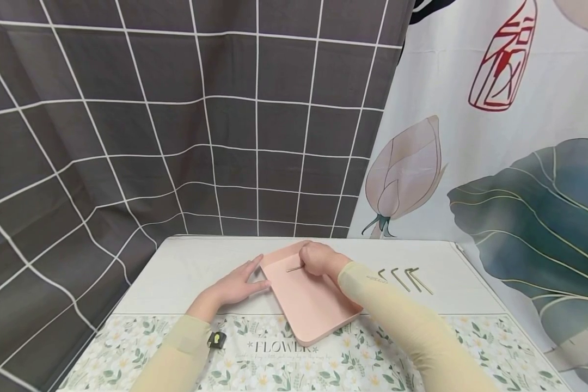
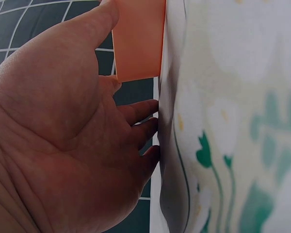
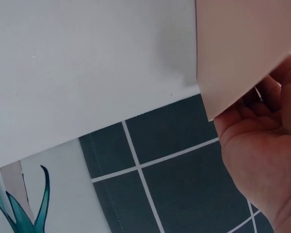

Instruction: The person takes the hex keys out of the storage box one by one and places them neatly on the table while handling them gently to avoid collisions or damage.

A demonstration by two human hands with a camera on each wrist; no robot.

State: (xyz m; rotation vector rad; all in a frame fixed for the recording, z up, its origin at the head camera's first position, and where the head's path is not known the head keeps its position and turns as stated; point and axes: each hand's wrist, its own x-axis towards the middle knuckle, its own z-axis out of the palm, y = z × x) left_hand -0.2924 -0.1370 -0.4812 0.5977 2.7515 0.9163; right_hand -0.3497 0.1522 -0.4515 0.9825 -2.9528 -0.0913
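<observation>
A shallow pink tray (image 1: 318,305) lies at an angle across the white table and its floral cloth. My right hand (image 1: 318,258) reaches over the tray's far end and grips a hex key (image 1: 295,268), whose thin metal arm points left over the tray floor; the rest of it is hidden in the fingers. In the right wrist view the tray wall (image 3: 242,43) covers part of that hand. My left hand (image 1: 235,283) is at the tray's left far corner, thumb and index finger touching its outer side, the other fingers extended near the tabletop (image 2: 177,121).
Several L-shaped hex keys (image 1: 414,280) lie on the white tabletop (image 1: 451,261) right of the tray, partly behind my right sleeve (image 1: 392,305). A dark gridded curtain (image 1: 225,125) and a flower-printed curtain (image 1: 421,163) hang behind the table. A small black device (image 1: 217,340) sits at my left wrist.
</observation>
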